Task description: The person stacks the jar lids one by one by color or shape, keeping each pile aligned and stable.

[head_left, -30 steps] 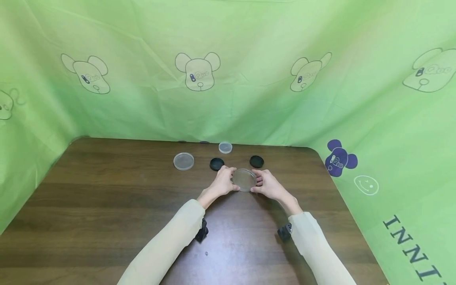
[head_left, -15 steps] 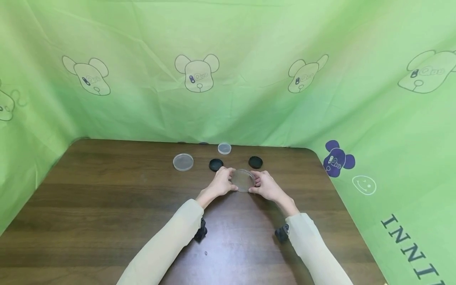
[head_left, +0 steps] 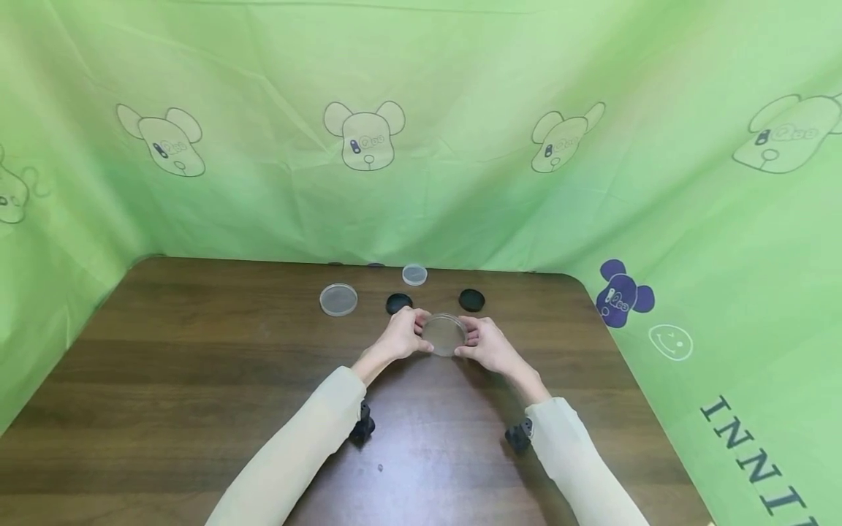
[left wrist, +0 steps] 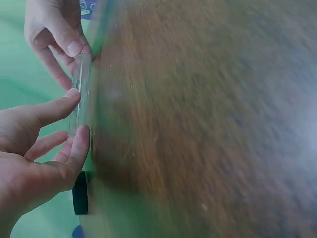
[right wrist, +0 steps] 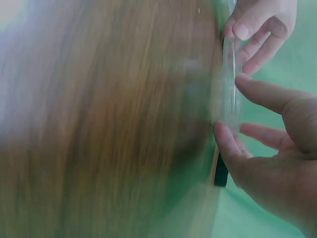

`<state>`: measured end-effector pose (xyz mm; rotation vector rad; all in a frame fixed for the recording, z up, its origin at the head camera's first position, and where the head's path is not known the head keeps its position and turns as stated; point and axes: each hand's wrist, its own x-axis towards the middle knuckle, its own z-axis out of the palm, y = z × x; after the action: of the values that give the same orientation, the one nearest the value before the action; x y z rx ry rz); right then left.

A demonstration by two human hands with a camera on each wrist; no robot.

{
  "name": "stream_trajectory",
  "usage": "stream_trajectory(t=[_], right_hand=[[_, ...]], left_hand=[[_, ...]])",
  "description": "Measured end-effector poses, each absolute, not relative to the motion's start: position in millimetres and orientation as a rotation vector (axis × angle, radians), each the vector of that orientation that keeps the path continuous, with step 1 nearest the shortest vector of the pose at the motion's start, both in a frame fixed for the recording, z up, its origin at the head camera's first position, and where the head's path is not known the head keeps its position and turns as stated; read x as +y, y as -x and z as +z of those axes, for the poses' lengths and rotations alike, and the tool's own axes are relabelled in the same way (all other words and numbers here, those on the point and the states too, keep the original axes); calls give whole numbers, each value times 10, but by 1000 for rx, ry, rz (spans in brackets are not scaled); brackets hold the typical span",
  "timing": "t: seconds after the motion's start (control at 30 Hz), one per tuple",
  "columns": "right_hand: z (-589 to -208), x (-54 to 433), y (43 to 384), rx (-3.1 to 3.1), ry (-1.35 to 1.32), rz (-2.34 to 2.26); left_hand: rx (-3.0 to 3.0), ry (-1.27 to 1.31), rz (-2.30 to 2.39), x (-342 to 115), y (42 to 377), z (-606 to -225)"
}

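A clear round petri dish (head_left: 444, 336) is between my two hands, above the wooden table. My left hand (head_left: 403, 333) grips its left side, thumb on the near edge and fingers toward the far edge. On the opposite side my right hand (head_left: 490, 345) holds the rim in the same manner. Both wrist views show the dish edge-on; in the left one, the left thumb and fingers (left wrist: 78, 148) meet its side wall. The right wrist view has the right thumb and fingers (right wrist: 228, 136) at the dish wall. Whether the dish touches the table cannot be told.
Behind the hands lie two black round lids or dishes (head_left: 471, 299), one partly behind the left hand. A large clear dish (head_left: 338, 300) sits at the left, a smaller clear one (head_left: 414, 275) near the back edge. Green printed cloth (head_left: 368, 212) walls the table (head_left: 197, 365).
Both hands and the petri dish have shifted slightly left. The left hand has moved a little more, and the hold on the dish continues. The other dishes stay where they were.
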<state>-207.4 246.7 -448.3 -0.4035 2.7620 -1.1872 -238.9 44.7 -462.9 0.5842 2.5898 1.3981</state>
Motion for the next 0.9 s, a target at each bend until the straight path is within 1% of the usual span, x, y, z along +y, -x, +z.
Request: stream_trajectory(t=[0.3, 0.63, 0.9], right_hand=[[-4419, 2212, 2016, 2771, 307, -1195], [-4415, 1993, 1981, 2749, 359, -1340], [-4374, 1797, 1930, 2742, 390, -1347]], left_hand=[[2497, -497, 1577, 223, 2343, -4649], [2479, -422, 1643, -43, 2278, -4531], [2465, -385, 1667, -240, 2181, -4480]])
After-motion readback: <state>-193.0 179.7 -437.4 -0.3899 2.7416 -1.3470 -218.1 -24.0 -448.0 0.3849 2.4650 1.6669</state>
